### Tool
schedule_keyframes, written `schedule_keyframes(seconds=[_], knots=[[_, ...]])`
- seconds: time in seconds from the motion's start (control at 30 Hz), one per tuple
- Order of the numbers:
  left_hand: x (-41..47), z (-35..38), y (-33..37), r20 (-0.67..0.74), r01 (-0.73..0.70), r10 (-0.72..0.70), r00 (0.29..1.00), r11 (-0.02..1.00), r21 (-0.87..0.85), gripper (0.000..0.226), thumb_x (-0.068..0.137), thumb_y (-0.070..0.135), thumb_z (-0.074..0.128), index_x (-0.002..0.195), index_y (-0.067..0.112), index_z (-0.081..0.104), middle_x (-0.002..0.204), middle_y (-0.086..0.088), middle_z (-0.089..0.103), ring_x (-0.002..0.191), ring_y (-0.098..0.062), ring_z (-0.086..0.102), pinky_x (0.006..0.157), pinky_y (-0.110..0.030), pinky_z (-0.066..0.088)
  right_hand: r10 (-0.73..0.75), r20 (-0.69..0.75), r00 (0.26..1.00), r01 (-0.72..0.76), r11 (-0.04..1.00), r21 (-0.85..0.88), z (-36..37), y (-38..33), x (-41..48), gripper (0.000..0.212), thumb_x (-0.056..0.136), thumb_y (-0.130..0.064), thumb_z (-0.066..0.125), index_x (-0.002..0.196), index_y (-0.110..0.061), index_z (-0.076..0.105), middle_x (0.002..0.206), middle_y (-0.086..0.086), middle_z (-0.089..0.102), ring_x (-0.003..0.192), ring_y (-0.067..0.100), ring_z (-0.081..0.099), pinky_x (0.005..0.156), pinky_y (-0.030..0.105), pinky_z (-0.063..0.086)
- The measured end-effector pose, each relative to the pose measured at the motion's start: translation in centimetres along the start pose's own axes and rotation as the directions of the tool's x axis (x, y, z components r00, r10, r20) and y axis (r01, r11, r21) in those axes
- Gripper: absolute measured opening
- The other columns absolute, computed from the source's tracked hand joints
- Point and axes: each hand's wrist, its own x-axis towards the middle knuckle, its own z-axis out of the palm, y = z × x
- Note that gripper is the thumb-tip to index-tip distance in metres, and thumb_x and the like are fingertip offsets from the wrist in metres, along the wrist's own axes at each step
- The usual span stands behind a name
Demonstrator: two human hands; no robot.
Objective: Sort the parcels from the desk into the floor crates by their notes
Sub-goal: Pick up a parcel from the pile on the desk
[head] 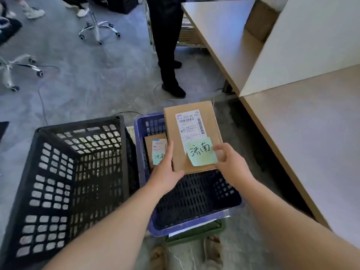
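Note:
I hold a flat brown cardboard parcel (196,121) above the blue crate (142,145). It carries a white shipping label and a green sticky note (201,153) with handwritten characters. My left hand (165,172) grips its near left edge, thumb on top. My right hand (228,162) pinches its near right corner beside the note. Down inside the blue crate lies a smaller brown parcel (155,143) with a green note of the same kind. To the left stands a black crate (78,172) with nothing visible inside.
The wooden desk (311,143) runs along the right, with a white divider panel (303,45) on it. A person in black trousers (167,45) stands beyond the crates. Wheeled chair bases (97,28) sit at the far left. A green crate (194,233) peeks from under the blue one.

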Motion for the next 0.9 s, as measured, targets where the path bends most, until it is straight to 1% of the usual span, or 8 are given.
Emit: schedule_keyframes(seconds=[0.1,0.23,0.33,0.4,0.57,0.7,0.8,0.9], knots=[[2.7,1.3,-1.9,-0.020,0.047,-0.048,0.999,0.999,-0.014,0.097,0.094,0.019,0.063,0.145,0.057,-0.011,0.154,0.013,0.031,0.124,-0.014,0.049,0.090,-0.026,0.045,-0.012,0.028,1.000,0.011,1.000,0.029,1.8,1.7,3.1,0.041,0.094,-0.005,0.049,0.125,-0.032,0.048,0.091,-0.014,0.050,0.073,0.009,0.055,0.059,0.030,0.049],[5.9,2.9,-4.4,-0.035,0.107,-0.109,0.993,0.993,-0.054,0.094,0.095,0.016,0.060,0.145,0.056,-0.008,0.156,0.013,0.028,0.129,-0.009,0.040,0.093,-0.019,0.033,-0.031,0.071,0.997,0.030,0.999,0.009,4.3,3.7,6.8,0.041,0.095,-0.007,0.048,0.129,-0.032,0.047,0.094,-0.014,0.052,0.071,0.008,0.052,0.052,0.024,0.040],[8.7,3.9,-6.0,-0.050,0.144,-0.147,0.988,0.988,-0.061,0.089,0.096,0.016,0.059,0.148,0.053,-0.004,0.155,0.011,0.030,0.130,-0.008,0.039,0.091,-0.018,0.031,-0.044,0.074,0.996,0.046,0.999,-0.020,6.3,4.6,9.2,0.046,0.096,-0.006,0.044,0.136,-0.030,0.045,0.125,-0.004,0.056,0.095,0.015,0.056,0.073,0.033,0.052],[10.6,4.4,-6.8,-0.064,0.153,-0.157,0.985,0.986,-0.066,0.084,0.097,0.016,0.057,0.150,0.048,0.001,0.155,0.011,0.031,0.125,-0.005,0.039,0.092,-0.016,0.030,-0.057,0.081,0.995,0.062,0.996,-0.067,7.4,5.2,10.8,0.050,0.096,-0.005,0.043,0.140,-0.029,0.041,0.132,-0.001,0.052,0.103,0.019,0.055,0.083,0.039,0.053],[14.7,6.1,-8.9,-0.093,0.158,-0.162,0.982,0.986,-0.042,0.076,0.098,0.018,0.056,0.151,0.047,0.010,0.157,0.010,0.028,0.124,-0.006,0.042,0.090,-0.017,0.033,-0.035,0.112,0.993,0.043,0.996,-0.074,9.6,7.4,15.0,0.054,0.096,-0.003,0.043,0.142,-0.031,0.040,0.131,0.001,0.052,0.105,0.021,0.054,0.085,0.038,0.053],[17.3,6.8,-10.4,-0.147,0.176,-0.173,0.974,0.984,0.007,0.074,0.098,0.021,0.056,0.151,0.045,0.012,0.157,0.010,0.028,0.137,-0.013,0.036,0.095,-0.018,0.031,-0.032,0.119,0.992,0.038,0.998,-0.041,11.8,8.3,18.4,0.054,0.096,-0.002,0.043,0.140,-0.032,0.043,0.137,-0.002,0.049,0.106,0.021,0.054,0.079,0.035,0.052],[19.4,7.4,-11.4,-0.178,0.179,-0.164,0.970,0.981,0.070,0.073,0.097,0.023,0.057,0.152,0.044,0.013,0.155,0.007,0.032,0.133,-0.015,0.040,0.095,-0.021,0.032,-0.021,0.108,0.994,0.023,1.000,-0.019,13.2,9.3,20.7,0.052,0.096,-0.001,0.042,0.137,-0.033,0.048,0.135,-0.003,0.051,0.106,0.019,0.053,0.083,0.036,0.052],[20.7,8.1,-12.0,-0.197,0.201,-0.164,0.967,0.963,0.181,0.073,0.097,0.028,0.056,0.152,0.045,0.010,0.140,-0.004,0.044,0.121,-0.022,0.048,0.098,-0.031,0.042,-0.024,0.085,0.996,0.026,0.999,-0.024,14.3,10.3,22.1,0.051,0.096,0.000,0.041,0.132,-0.035,0.052,0.132,-0.004,0.052,0.101,0.016,0.049,0.081,0.031,0.049]])
